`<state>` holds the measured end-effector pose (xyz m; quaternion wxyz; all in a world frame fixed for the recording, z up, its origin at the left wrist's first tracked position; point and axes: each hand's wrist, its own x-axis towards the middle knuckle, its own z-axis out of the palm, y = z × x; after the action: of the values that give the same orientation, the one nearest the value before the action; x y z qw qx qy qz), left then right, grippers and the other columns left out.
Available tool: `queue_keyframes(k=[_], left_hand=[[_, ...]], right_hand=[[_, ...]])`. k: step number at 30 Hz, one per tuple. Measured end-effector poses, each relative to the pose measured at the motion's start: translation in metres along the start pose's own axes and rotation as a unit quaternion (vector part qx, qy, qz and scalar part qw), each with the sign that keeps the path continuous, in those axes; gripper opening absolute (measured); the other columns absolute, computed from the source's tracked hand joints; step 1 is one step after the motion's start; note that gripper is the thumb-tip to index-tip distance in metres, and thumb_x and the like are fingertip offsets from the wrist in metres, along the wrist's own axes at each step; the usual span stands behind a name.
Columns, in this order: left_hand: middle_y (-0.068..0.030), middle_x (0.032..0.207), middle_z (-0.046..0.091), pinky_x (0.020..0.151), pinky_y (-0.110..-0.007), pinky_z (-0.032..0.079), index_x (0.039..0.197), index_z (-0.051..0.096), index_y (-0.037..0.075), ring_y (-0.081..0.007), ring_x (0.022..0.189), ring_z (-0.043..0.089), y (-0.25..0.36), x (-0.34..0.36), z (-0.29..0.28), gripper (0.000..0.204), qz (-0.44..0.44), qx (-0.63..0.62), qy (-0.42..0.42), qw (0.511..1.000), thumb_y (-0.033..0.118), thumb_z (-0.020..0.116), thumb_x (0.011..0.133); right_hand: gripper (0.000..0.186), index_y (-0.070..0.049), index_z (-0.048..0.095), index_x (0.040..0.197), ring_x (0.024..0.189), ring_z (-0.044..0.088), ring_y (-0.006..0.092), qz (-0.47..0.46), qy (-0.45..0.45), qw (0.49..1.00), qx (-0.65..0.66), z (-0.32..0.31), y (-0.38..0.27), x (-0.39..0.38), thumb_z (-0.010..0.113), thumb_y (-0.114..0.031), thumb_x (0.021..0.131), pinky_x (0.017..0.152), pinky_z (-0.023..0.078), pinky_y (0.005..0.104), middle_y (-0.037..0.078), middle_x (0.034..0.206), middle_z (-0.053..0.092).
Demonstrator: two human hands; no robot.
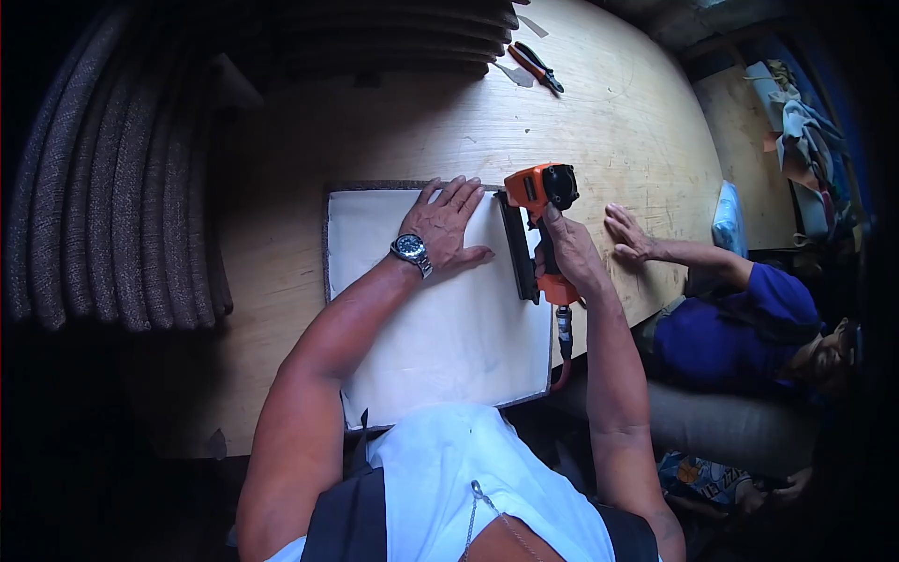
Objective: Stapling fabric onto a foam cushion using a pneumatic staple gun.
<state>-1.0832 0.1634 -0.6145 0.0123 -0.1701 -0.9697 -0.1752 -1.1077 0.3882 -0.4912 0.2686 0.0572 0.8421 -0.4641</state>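
A square panel [440, 337] with a white backing and a dark fabric edge lies flat in front of me, its near side close to my body. My left hand [443, 223] is spread flat on its far part, fingertips at the far edge; a metal watch [410, 248] is on that wrist. In my right hand [573, 251] is an orange and black pneumatic staple gun [526, 234], gripped by its handle. Its nose end is at the panel's far right corner; whether it touches there I cannot tell. A red air hose [563, 375] runs from the handle's base.
Stacked dark fabric-covered panels [122, 187] stand at the left, with more [403, 42] at the far side. Orange-handled pliers [537, 69] lie on the wooden table [618, 122]. A person in blue [740, 318] sits at the right, one hand [629, 234] on the table.
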Motion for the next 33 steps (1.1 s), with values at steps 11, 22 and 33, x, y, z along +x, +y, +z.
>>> queue_keyframes(k=[11, 22, 33], left_hand=[[-0.0161, 0.153, 0.049, 0.123, -0.048, 0.031, 0.142, 0.054, 0.001, -0.0324, 0.147, 0.04, -0.014, -0.142, -0.057, 0.075, 0.151, -0.104, 0.053, 0.982, 0.056, 0.066, 0.092], [-0.0055, 0.167, 0.032, 0.127, -0.054, 0.015, 0.155, 0.046, 0.023, -0.0314, 0.156, 0.023, -0.024, -0.291, -0.081, 0.081, 0.024, 0.042, -0.122, 0.991, 0.074, 0.049, 0.092], [-0.0132, 0.168, 0.026, 0.128, -0.054, 0.012, 0.161, 0.031, 0.011, -0.0317, 0.157, 0.02, -0.076, -0.065, -0.037, 0.104, 0.025, 0.093, -0.037, 0.995, 0.086, 0.038, 0.089]], right_hand=[[0.075, -0.001, 0.061, 0.106, 0.052, 0.062, 0.0146, -0.01, 0.006, 1.0, -0.024, 0.009, 0.0, 0.006, 0.046, -0.074, 0.097, 0.051, 0.049, 0.0287, 0.005, 0.062, 0.059], [0.082, 0.0, 0.062, 0.108, 0.052, 0.062, 0.0137, -0.018, -0.01, 0.999, -0.033, 0.004, -0.002, 0.005, 0.044, -0.079, 0.095, 0.052, 0.051, 0.0285, 0.004, 0.062, 0.058], [0.081, -0.002, 0.059, 0.105, 0.052, 0.062, 0.015, 0.007, -0.001, 1.0, -0.003, 0.003, -0.002, 0.003, 0.046, -0.081, 0.092, 0.053, 0.052, 0.0298, 0.006, 0.063, 0.058]])
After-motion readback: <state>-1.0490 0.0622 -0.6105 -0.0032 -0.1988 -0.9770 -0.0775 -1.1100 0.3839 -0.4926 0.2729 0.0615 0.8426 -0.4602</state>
